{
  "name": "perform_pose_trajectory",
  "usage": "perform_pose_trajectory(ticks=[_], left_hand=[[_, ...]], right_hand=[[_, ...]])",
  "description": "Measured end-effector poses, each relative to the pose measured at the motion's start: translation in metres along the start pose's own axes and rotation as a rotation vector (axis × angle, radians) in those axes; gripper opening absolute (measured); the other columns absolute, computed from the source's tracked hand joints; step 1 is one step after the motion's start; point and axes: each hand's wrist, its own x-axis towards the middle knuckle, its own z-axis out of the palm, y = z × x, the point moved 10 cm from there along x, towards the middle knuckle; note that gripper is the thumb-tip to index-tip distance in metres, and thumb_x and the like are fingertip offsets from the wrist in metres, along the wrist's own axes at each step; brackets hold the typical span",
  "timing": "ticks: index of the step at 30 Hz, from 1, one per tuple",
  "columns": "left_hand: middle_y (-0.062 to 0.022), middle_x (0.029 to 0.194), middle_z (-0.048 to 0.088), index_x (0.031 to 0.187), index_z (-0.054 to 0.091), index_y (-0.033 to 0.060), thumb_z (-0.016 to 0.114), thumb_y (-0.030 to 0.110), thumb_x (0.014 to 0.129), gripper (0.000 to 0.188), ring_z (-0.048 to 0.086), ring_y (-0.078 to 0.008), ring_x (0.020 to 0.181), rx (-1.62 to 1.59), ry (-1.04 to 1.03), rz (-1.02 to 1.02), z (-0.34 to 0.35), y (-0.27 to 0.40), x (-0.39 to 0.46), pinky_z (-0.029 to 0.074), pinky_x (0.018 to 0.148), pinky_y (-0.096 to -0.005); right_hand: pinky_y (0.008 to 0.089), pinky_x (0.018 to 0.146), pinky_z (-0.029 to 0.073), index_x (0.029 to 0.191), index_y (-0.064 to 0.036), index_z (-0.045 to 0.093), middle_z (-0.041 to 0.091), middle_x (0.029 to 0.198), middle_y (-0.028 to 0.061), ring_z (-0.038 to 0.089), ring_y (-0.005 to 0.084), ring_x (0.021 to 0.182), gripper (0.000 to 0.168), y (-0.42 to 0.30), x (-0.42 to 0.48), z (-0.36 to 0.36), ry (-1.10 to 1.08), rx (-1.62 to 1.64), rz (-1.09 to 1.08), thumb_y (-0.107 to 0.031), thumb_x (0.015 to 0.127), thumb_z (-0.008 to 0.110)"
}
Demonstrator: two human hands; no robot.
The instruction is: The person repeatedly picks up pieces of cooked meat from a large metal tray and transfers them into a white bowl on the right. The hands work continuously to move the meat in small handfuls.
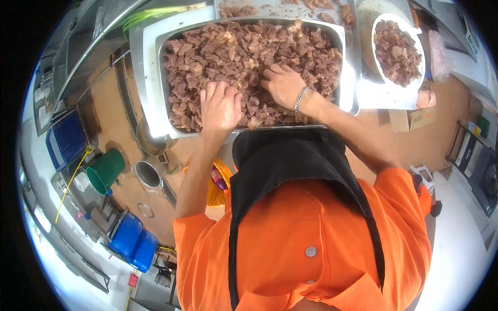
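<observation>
A large rectangular metal tray [149, 83] full of chopped brown meat [233, 46] lies before me. My left hand [220, 105] rests on the meat left of the middle, palm down, its fingertips among the pieces. Near the tray's middle my right hand [283, 83], with a chain bracelet at the wrist, reaches into the meat with bent fingers; whether it grips a piece is hidden. To the right stands a white oval container [421, 42] with more chopped meat.
Green onions [155, 15] lie behind the tray at the left. A metal surface [268, 7] with larger meat pieces is behind it. On the floor at left are a green bin [105, 171] and a metal pot [149, 174]; a cardboard box [412, 118] is at right.
</observation>
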Motion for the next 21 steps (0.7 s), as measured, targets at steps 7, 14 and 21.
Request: perform_pose_trajectory(ticks=[7,14,21], left_hand=[[-0.0107,0.104,0.064,0.103,0.071,0.0036,0.069,0.013,0.083,0.022,0.055,-0.0325,0.106,-0.011,0.062,-0.147,-0.019,0.012,0.014,0.041,0.095,-0.0441],[-0.01,0.106,0.066,0.101,0.072,0.0052,0.07,0.016,0.083,0.021,0.057,-0.0308,0.103,-0.125,0.062,-0.152,0.002,0.009,0.023,0.047,0.09,-0.0442],[-0.0105,0.105,0.065,0.106,0.072,0.0051,0.07,0.016,0.082,0.026,0.057,-0.0311,0.099,-0.13,0.046,-0.097,0.015,0.018,0.03,0.048,0.086,-0.0437]], right_hand=[[0.0396,0.088,0.048,0.089,-0.009,0.073,0.063,0.091,0.0058,0.058,0.0243,0.101,0.021,-0.003,-0.007,-0.003,-0.119,0.161,0.014,-0.024,0.075,0.074],[0.0413,0.08,0.048,0.084,-0.005,0.071,0.064,0.083,0.0085,0.06,0.0283,0.088,0.01,0.015,-0.016,-0.024,0.107,0.451,0.098,-0.015,0.083,0.071],[0.0408,0.079,0.051,0.086,-0.002,0.072,0.067,0.084,0.0119,0.062,0.0324,0.085,0.007,0.041,-0.038,-0.058,0.141,0.543,0.191,-0.008,0.084,0.069]])
